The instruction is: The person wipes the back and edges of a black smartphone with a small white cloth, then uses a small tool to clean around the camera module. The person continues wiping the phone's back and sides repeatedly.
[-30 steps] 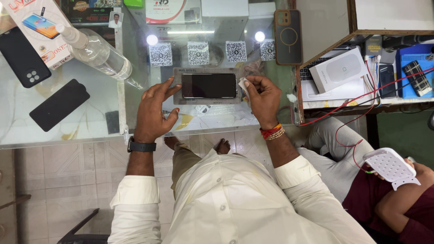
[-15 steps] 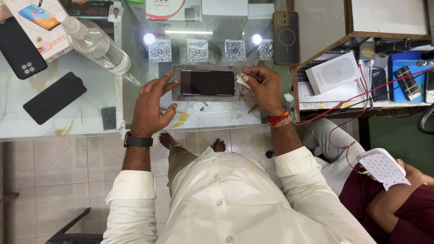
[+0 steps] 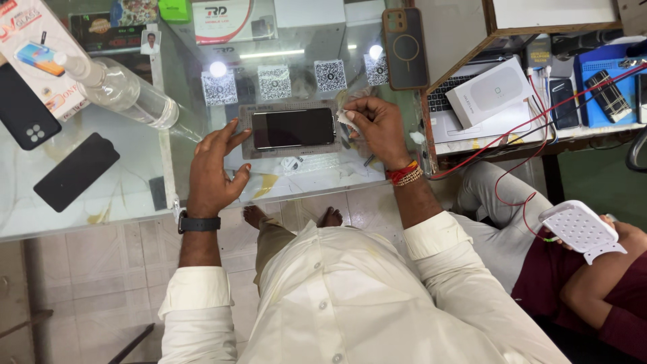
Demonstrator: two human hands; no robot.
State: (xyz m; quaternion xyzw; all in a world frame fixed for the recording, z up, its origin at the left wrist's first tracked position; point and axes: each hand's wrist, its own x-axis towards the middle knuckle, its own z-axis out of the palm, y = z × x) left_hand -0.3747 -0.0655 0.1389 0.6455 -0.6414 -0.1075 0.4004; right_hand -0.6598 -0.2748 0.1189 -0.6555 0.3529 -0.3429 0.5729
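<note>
Two hands work at a dark phone [image 3: 293, 128] that lies flat, screen up, on a grey mat [image 3: 246, 149] on the glass counter [image 3: 101, 202]. Its long axis runs left to right across the person's front, so each short end points toward one hand. The left hand [image 3: 212, 168] rests on the counter with fingers spread and open, fingertips just touching the mat at the phone's left end, gripping nothing. The right hand [image 3: 377, 125] is at the phone's right end, fingers pinched closed on a small white wipe [image 3: 345, 118] held right at that edge; this hand sits closer to the phone than the left. A clear plastic bottle [image 3: 121, 91] lies tilted well to the left, beside two black phone covers [image 3: 74, 172]. A seated person's arm holds a white perforated pad [image 3: 579, 229] at far right.
</note>
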